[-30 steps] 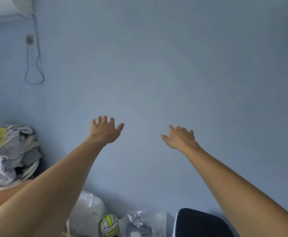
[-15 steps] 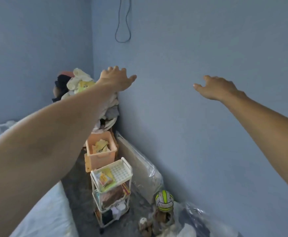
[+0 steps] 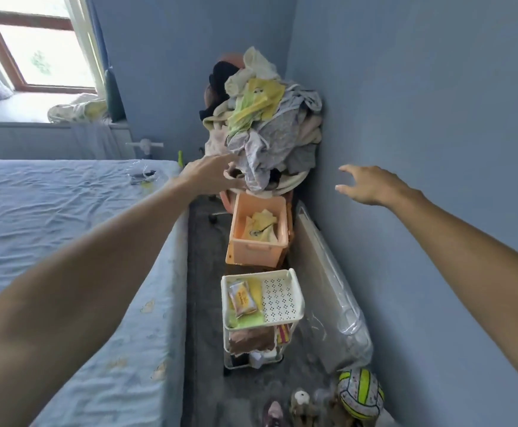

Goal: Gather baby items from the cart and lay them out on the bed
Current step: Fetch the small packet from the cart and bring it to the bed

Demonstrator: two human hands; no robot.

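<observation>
Lengthwise beside bed, cart.

I see a white cart with a perforated top tray holding an orange packet on what looks like lime-green cloth. Behind it sits a peach bin with yellow items, beside a pale blue bed. The ball is white and neon yellow.

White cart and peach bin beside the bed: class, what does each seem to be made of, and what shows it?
White cart: probably moulded plastic, matte; its top tray has a punched hole pattern and rounded rims.
Peach bin: likely plastic too, smooth with a slight sheen; thin even walls, moulded handle slot.
</observation>
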